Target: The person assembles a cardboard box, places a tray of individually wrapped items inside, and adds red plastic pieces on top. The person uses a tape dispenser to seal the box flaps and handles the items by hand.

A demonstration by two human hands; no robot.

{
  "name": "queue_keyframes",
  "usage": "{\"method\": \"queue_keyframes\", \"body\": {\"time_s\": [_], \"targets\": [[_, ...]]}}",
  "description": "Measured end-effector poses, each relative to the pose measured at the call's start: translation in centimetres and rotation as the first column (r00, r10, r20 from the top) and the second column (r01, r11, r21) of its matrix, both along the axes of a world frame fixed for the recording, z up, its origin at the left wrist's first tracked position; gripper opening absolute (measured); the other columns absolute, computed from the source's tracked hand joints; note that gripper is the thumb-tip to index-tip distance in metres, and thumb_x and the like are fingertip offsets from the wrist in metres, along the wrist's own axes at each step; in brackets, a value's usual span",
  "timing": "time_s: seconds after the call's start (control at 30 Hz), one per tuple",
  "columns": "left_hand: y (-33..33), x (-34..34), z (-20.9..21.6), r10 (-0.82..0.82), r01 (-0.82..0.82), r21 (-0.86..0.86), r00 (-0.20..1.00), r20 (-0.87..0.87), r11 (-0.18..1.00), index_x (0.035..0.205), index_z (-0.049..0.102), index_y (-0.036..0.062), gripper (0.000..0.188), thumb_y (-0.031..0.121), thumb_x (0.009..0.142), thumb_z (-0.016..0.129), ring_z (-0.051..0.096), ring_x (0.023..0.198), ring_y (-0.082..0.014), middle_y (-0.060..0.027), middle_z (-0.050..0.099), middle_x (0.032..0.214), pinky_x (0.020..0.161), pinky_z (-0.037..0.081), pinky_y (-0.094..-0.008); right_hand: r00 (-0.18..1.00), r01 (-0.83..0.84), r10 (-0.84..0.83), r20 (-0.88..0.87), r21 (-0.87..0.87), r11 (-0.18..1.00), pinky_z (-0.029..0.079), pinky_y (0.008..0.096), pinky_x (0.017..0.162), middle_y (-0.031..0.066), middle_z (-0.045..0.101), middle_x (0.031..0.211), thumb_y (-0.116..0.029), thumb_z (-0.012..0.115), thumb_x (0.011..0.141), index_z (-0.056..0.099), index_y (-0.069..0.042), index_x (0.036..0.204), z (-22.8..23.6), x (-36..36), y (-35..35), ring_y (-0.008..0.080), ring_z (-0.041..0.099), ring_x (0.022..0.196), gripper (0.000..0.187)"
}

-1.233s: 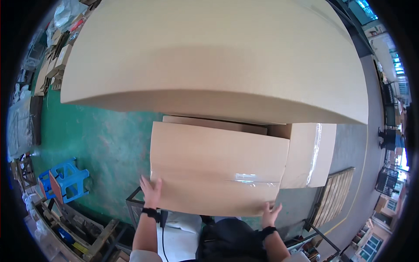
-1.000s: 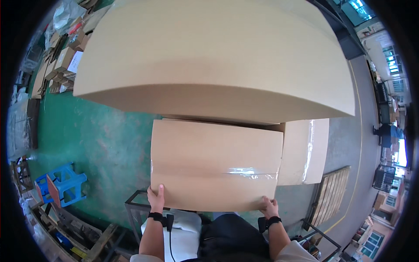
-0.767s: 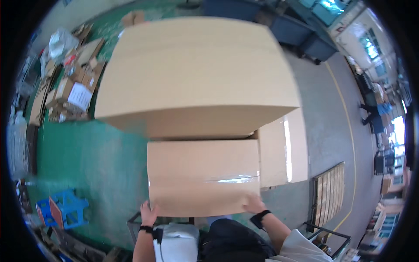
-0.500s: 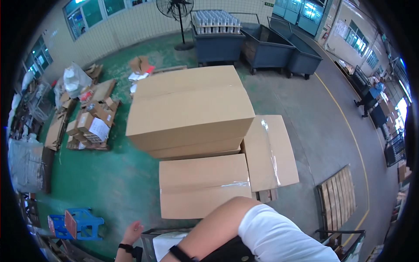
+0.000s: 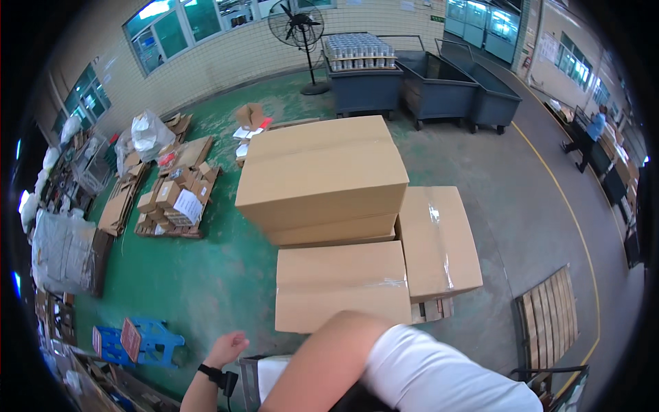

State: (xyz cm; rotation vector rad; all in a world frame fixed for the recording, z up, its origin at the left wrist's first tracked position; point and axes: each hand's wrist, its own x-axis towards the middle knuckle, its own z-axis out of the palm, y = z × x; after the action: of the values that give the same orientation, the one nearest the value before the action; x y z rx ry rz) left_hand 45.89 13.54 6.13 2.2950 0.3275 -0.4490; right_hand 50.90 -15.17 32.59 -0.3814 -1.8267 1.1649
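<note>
At the lower left, my left hand (image 5: 227,348) is raised with its fingers curled in, and nothing shows in them. A black band with a small device circles that wrist. My right forearm (image 5: 322,360) crosses from the white sleeve toward the lower left, and its hand is below the picture's edge. Close by my left hand is a grey-rimmed frame (image 5: 248,384) with a white sheet or panel (image 5: 272,378) inside. Ahead of my arms lies a taped cardboard box (image 5: 343,281). A larger box (image 5: 322,161) rises behind it, and a third box (image 5: 439,237) stands at the right.
Blue plastic stools (image 5: 147,341) stand at the left. Beyond them are a pallet of small cartons (image 5: 177,199) and wrapped goods (image 5: 65,250). Grey wheeled carts (image 5: 439,89) and a standing fan (image 5: 296,31) are at the back. A wooden pallet (image 5: 549,316) lies right; a person (image 5: 592,136) walks far right.
The view has shifted, so the scene sits further right. My left hand has risen further into view. The right forearm's band has dropped out of the picture. The boxes stay put.
</note>
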Motion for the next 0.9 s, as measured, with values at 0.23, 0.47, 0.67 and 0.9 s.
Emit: {"method": "queue_keyframes", "body": {"time_s": [0.23, 0.47, 0.67, 0.9], "targets": [[6.2, 21.9, -1.7, 0.647, -0.556, -0.340, 0.709, 0.282, 0.758, 0.137, 0.037, -0.0060, 0.066, 0.038, 0.092, 0.059, 0.042, 0.130, -0.0313, -0.0266, 0.043, 0.138, 0.105, 0.036, -0.0391, -0.490, 0.810, -0.855, 0.169, -0.275, -0.518, 0.049, 0.0333, 0.083, 0.0134, 0.060, 0.104, -0.017, 0.068, 0.082, 0.053, 0.000, 0.122, -20.7, 30.7, -12.7, 0.0223, 0.058, 0.098, 0.046], [5.6, 39.8, -5.1, 0.546, -0.546, -0.168, 0.665, 0.509, 0.821, 0.136, 0.034, -0.0109, 0.075, 0.046, 0.091, 0.057, 0.041, 0.130, -0.0336, -0.0285, 0.043, 0.137, 0.106, 0.034, -0.0372, -0.650, 0.278, -0.647, 0.398, -0.667, -0.691, 0.032, 0.0391, 0.107, 0.0233, 0.050, 0.131, -0.052, 0.066, 0.083, 0.039, 0.013, 0.131, -31.5, 45.5, -22.5, 0.0309, 0.043, 0.127, 0.086], [5.1, 43.1, -5.3, 0.666, -0.552, -0.377, 0.651, 0.364, 0.744, 0.120, 0.055, -0.0052, 0.054, 0.042, 0.092, 0.057, 0.059, 0.103, -0.0230, -0.0167, 0.064, 0.111, 0.090, 0.045, -0.0343, -0.731, 0.320, -0.648, 0.214, -0.730, -0.603, 0.029, 0.0359, 0.108, 0.0174, 0.051, 0.132, -0.050, 0.065, 0.085, 0.046, 0.009, 0.130, -33.8, 46.9, -22.4, 0.0255, 0.043, 0.126, 0.077], [-2.4, 30.3, -2.6, 0.753, -0.627, -0.523, 0.657, 0.043, 0.577, 0.115, 0.059, -0.0008, 0.046, 0.041, 0.097, 0.050, 0.060, 0.087, -0.0129, -0.0127, 0.065, 0.106, 0.076, 0.046, -0.0295, -0.741, 0.321, -0.645, 0.188, -0.744, -0.586, 0.039, 0.0327, 0.098, 0.0114, 0.057, 0.125, -0.043, 0.061, 0.090, 0.051, 0.003, 0.129, -31.1, 47.9, -25.2, 0.0200, 0.052, 0.115, 0.061]]}}
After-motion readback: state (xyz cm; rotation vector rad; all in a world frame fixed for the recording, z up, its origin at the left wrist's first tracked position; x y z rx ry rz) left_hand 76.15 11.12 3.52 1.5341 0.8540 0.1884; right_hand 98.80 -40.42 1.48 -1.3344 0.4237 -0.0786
